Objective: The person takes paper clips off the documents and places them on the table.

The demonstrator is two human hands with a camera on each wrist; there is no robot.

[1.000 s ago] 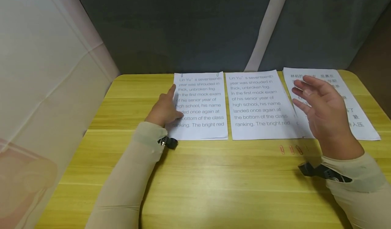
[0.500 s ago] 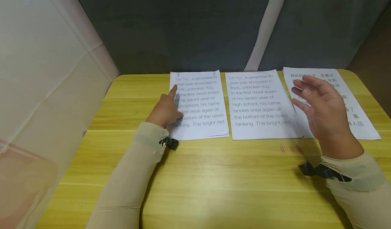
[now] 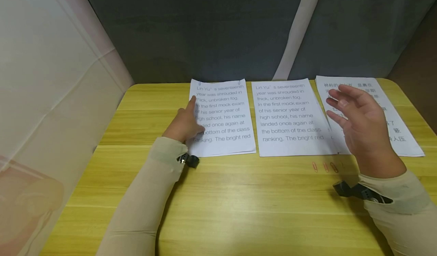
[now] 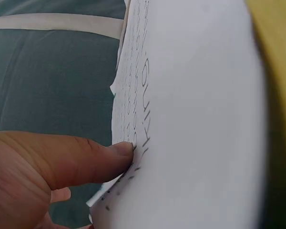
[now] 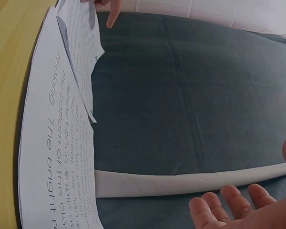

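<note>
left hand [image 3: 183, 124] presses, seemingly flat-fingered, on the left paper stack [image 3: 223, 117]; right hand [image 3: 362, 125] hovers, fingers spread wide.

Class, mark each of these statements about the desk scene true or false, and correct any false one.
1. The left hand rests on the left stack of printed sheets, index finger extended. True.
2. The right hand pinches a paper clip. False: it hovers open above the right stack, holding nothing.
3. Three stacks of paper lie side by side on the yellow table. True.
4. The orange paper clips lie on top of the middle stack. False: they lie on the bare table, in front of the sheets.
5. The right stack carries English text. False: its print is in Chinese characters.
</note>
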